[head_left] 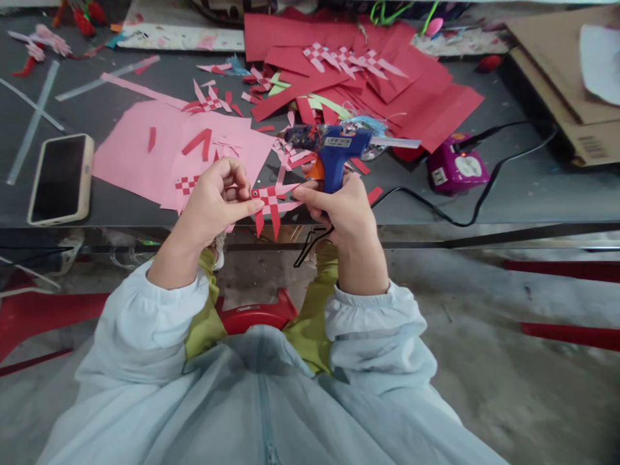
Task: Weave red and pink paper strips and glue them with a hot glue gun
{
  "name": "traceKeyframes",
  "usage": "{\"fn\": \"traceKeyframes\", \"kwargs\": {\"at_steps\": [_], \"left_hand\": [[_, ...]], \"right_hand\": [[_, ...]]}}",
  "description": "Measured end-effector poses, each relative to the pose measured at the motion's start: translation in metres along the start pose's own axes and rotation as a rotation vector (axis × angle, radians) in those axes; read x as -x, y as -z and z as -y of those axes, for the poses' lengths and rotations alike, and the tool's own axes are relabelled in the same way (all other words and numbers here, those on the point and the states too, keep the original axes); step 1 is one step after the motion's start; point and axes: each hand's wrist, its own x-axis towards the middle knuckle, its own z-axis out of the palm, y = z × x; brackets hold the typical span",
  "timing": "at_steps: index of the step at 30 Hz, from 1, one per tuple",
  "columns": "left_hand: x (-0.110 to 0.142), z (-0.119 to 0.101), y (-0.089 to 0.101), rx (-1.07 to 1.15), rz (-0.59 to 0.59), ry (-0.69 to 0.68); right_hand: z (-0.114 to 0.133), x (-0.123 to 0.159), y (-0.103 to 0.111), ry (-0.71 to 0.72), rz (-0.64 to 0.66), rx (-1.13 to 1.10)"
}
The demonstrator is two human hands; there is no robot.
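Note:
Between my two hands is a woven paper fish (269, 199) in red and pink, with strips hanging down and to the right. My left hand (216, 187) pinches its left end near a small eye. My right hand (346, 203) is wrapped around the handle of a blue glue gun (336, 152) with an orange trigger. A clear glue stick (396, 142) pokes out of its back end, and its nozzle points left. The thumb and fingertips of that hand also reach the fish's right-hand strip. Pink paper sheets (133, 145) lie behind my left hand.
Red paper sheets (436, 113) are heaped at the back, with finished woven fish (341, 59) on top. A phone (61, 179) lies at left. A purple power adapter (458, 166) with a black cable (436, 216) sits at right, near cardboard (571, 71). Paper scraps and glue sticks (33, 123) are scattered about.

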Motion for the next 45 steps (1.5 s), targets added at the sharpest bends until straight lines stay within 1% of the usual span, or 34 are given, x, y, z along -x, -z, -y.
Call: {"fn": "traceKeyframes", "kwargs": {"at_steps": [2, 7, 12, 15, 19, 21, 23, 27, 31, 35, 41, 45], "left_hand": [[0.0, 0.0, 0.002, 0.001, 0.0, 0.013], [0.001, -0.001, 0.003, -0.01, -0.01, 0.026], [0.001, -0.001, 0.004, 0.0, -0.025, 0.029], [0.0, 0.0, 0.002, 0.005, -0.014, 0.022], [-0.001, 0.001, -0.002, -0.028, 0.009, 0.004], [0.0, 0.002, -0.004, -0.038, 0.031, 0.003], [0.0, 0.001, -0.005, -0.042, 0.05, 0.001], [0.002, 0.0, -0.006, -0.06, 0.08, 0.001], [0.002, -0.002, -0.007, -0.049, 0.095, -0.004], [0.003, -0.003, -0.007, -0.057, 0.102, 0.018], [0.003, -0.003, -0.004, -0.07, 0.074, 0.032], [0.002, -0.001, -0.001, -0.088, 0.04, 0.031]], "right_hand": [[-0.002, -0.001, 0.004, 0.015, -0.025, -0.007], [-0.008, -0.005, 0.012, 0.066, -0.067, 0.075], [-0.006, -0.004, 0.01, 0.089, -0.079, 0.081], [-0.001, -0.001, 0.005, 0.047, -0.042, 0.082], [0.0, 0.002, -0.001, -0.059, 0.085, 0.101], [-0.001, 0.002, -0.002, -0.085, 0.133, 0.118], [-0.001, 0.002, -0.003, -0.092, 0.146, 0.141], [0.001, 0.002, -0.004, -0.086, 0.118, 0.15], [0.001, 0.003, -0.004, -0.079, 0.122, 0.144], [-0.001, 0.003, -0.003, -0.095, 0.115, 0.14], [0.002, 0.004, 0.0, -0.067, 0.113, 0.131], [0.003, 0.004, 0.003, -0.012, 0.064, 0.13]]}}
